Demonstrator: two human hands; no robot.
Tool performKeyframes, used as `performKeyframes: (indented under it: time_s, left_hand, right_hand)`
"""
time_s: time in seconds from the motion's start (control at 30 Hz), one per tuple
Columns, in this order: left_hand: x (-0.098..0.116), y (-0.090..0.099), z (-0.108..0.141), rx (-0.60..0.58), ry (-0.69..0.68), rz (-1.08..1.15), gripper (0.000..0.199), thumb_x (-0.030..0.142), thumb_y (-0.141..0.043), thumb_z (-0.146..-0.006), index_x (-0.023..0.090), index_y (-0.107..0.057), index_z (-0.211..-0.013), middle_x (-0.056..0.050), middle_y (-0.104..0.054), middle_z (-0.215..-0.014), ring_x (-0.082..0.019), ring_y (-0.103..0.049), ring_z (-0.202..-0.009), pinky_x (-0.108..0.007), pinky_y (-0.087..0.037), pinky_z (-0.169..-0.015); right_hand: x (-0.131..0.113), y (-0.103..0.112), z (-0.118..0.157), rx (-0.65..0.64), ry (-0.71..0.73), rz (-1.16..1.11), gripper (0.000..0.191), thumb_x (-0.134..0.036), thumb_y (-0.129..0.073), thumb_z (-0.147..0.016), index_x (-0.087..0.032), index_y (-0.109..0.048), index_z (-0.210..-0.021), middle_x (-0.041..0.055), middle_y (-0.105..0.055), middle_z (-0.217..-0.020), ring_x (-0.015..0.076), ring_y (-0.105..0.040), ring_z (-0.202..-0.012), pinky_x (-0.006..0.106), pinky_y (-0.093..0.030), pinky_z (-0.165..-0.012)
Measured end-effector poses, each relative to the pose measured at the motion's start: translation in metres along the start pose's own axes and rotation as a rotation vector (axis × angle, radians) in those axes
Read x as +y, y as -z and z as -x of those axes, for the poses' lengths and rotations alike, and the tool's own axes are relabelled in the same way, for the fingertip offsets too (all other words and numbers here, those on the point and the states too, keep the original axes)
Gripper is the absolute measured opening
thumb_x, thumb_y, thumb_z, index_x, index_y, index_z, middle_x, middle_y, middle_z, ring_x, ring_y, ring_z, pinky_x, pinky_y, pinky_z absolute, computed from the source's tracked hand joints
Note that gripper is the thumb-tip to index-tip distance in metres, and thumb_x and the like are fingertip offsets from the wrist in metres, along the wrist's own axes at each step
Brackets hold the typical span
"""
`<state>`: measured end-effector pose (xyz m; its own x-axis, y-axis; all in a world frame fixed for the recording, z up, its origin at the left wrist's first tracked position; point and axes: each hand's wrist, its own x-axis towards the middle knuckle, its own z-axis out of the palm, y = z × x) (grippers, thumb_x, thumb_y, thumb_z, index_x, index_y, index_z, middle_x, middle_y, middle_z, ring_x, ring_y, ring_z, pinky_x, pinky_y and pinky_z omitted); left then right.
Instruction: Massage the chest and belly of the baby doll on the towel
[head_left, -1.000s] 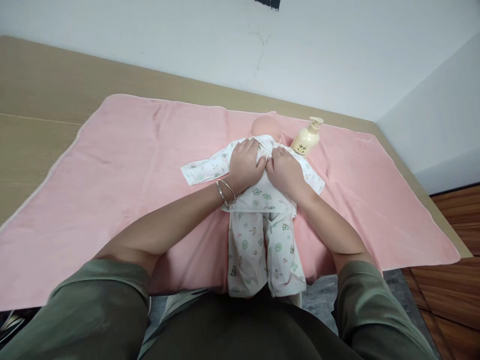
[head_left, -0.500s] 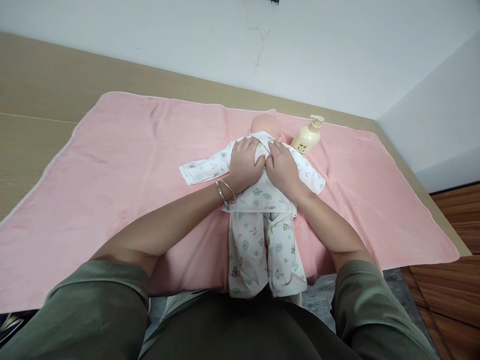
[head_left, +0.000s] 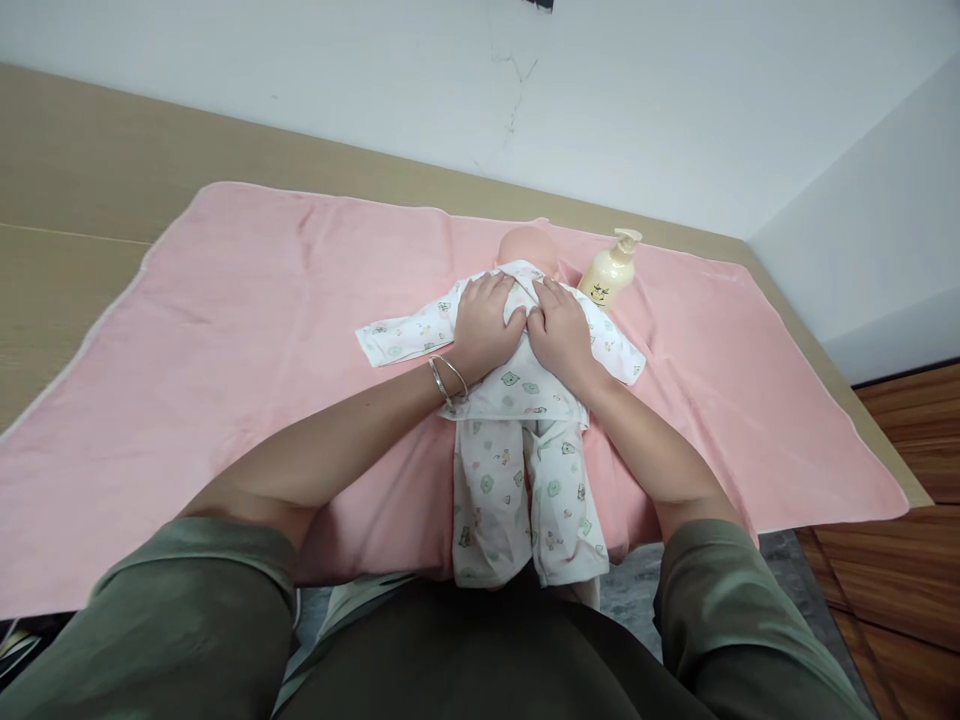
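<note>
Since a second ago both hands have barely shifted: the left hand (head_left: 484,325) and right hand (head_left: 561,335) lie flat, fingers spread, on the doll (head_left: 525,385)'s chest, thumbs touching. The doll lies on the pink blanket (head_left: 247,330) beneath them, a lotion bottle (head_left: 606,275) just beyond the right hand, so the pressing seems unfinished.

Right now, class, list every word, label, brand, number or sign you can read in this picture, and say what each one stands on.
No text can be read anywhere.
Pump bottle: a dark printed mark on its front, too small and blurred to read.
Doll's printed clothes, under the left hand and right hand: small green pictures only, no letters.
Pink towel: plain.
</note>
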<state>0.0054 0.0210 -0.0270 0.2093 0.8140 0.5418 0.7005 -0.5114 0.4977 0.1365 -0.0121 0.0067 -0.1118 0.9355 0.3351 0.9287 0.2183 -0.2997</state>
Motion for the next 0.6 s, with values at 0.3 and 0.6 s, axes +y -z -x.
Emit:
performKeyframes:
  time_s: [0.3, 0.6]
  left_hand:
    - [0.0009, 0.0005, -0.0001, -0.003, 0.008, 0.004, 0.05, 0.029, -0.046, -0.086, 0.014, -0.059, -0.131, -0.012, -0.061, -0.139, -0.03, -0.05, -0.134, -0.05, -0.036, -0.118]
    - [0.003, 0.0033, 0.0001, -0.035, 0.021, 0.02, 0.05, 0.03, -0.044, -0.087, 0.013, -0.057, -0.132, -0.012, -0.06, -0.14, -0.031, -0.049, -0.135, -0.05, -0.033, -0.119]
  right_hand:
    - [0.0023, -0.0034, 0.0009, 0.056, 0.013, 0.014, 0.052, -0.018, -0.033, -0.092, -0.008, -0.053, -0.138, 0.0161, -0.055, -0.145, 0.028, -0.048, -0.138, 0.048, -0.036, -0.118]
    - [0.002, -0.003, 0.0009, 0.034, -0.007, -0.03, 0.053, -0.018, -0.032, -0.091, -0.009, -0.052, -0.139, 0.0158, -0.053, -0.148, 0.0276, -0.045, -0.141, 0.051, -0.033, -0.119]
